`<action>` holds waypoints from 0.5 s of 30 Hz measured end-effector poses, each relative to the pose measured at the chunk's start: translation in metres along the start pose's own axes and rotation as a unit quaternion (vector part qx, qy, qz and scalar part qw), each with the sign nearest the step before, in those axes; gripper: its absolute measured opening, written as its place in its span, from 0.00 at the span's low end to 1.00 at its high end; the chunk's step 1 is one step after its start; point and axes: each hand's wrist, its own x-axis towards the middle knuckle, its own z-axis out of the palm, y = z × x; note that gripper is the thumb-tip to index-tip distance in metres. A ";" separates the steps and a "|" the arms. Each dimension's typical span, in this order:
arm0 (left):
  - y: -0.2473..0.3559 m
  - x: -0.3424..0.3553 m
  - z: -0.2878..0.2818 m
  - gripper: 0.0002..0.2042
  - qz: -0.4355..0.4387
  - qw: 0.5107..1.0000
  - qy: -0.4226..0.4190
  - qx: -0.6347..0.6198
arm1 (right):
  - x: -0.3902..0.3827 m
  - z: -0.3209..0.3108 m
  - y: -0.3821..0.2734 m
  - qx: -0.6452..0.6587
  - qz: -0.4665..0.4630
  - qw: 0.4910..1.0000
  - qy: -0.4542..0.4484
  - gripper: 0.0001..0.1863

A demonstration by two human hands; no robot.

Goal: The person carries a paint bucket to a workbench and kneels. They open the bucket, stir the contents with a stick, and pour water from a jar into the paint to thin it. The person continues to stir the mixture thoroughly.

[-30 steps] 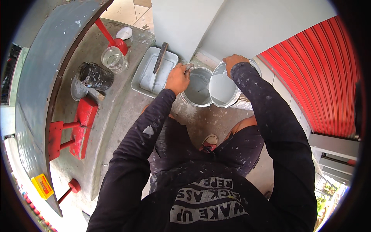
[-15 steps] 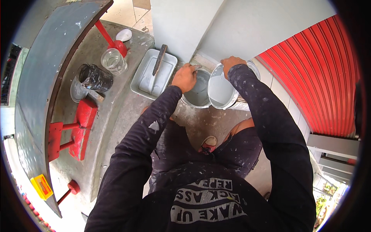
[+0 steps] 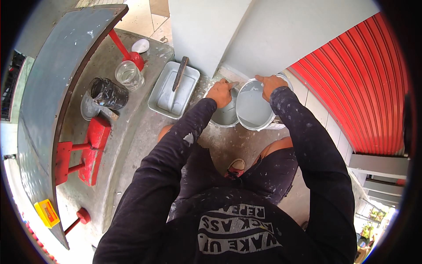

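My left hand (image 3: 219, 93) is closed on a small, flat grey piece (image 3: 234, 84) over the left bucket (image 3: 224, 116), which has grey inside. My right hand (image 3: 270, 86) grips the rim of the right bucket (image 3: 255, 112), which holds light grey paint and leans toward the left one, the two close together or touching. Left of the buckets sits a white paint tray (image 3: 157, 103), with a dark-handled tool (image 3: 179, 75) lying across it.
On the concrete step (image 3: 132, 110) at left stand a paint-smeared dark jar (image 3: 110, 97) and a clear container (image 3: 129, 75). Red metal fittings (image 3: 94, 141) and a long grey panel (image 3: 48, 101) are beside them. A red shutter (image 3: 356, 79) is at right, a pale wall (image 3: 290, 31) ahead.
My left hand has shifted rightward with the grey piece. My right hand has moved slightly right along the rim, and both hands and the buckets appear a little lower in the view.
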 end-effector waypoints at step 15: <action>0.011 0.026 0.015 0.24 -0.050 0.994 -0.092 -0.008 | -0.007 0.005 0.008 0.038 0.027 0.999 0.010 0.35</action>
